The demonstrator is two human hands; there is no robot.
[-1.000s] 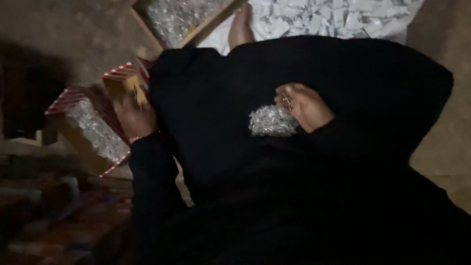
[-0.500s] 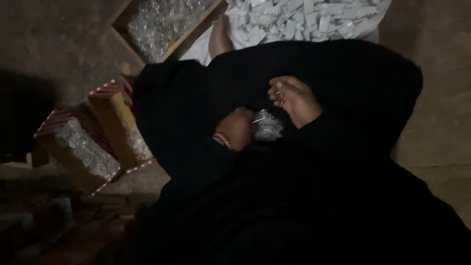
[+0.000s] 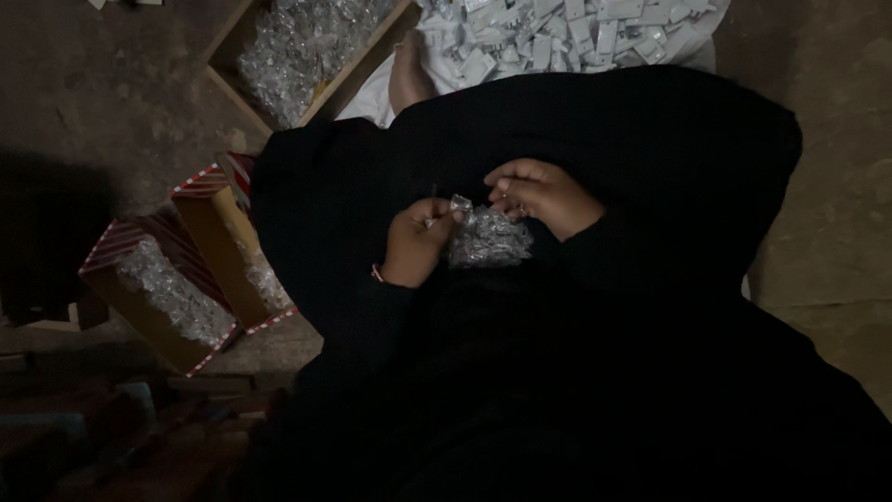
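- A person seated on a bare floor (image 3: 111, 84) works over a lap covered by a black garment (image 3: 632, 139), seen from above.
- The left hand (image 3: 416, 244) rests on the lap with wrist bent inward, fingers curled, thumb and forefinger pinched on a thin metal pin (image 3: 433, 200) that stands nearly upright above the knuckles.
- The right hand (image 3: 544, 193) lies palm down just across from it, fingers bent and closed loosely on the upper edge of a small clear plastic bag (image 3: 488, 237) of shiny pieces.
- The bag sits mid-lap between the two hands, touching both.
- A thin bangle (image 3: 377, 274) circles the left wrist.
- Off the lap's left side, an open cardboard box with red-and-white striped flaps (image 3: 200, 270) holds more clear packets.
- Near the floor's top edge, a wooden tray (image 3: 307, 46) is filled with similar glinting packets.
- Beside the tray, at the top right, a heap of small white plastic parts (image 3: 567, 33) lies on a white cloth.
- A bare foot (image 3: 409, 79) shows between tray and heap.
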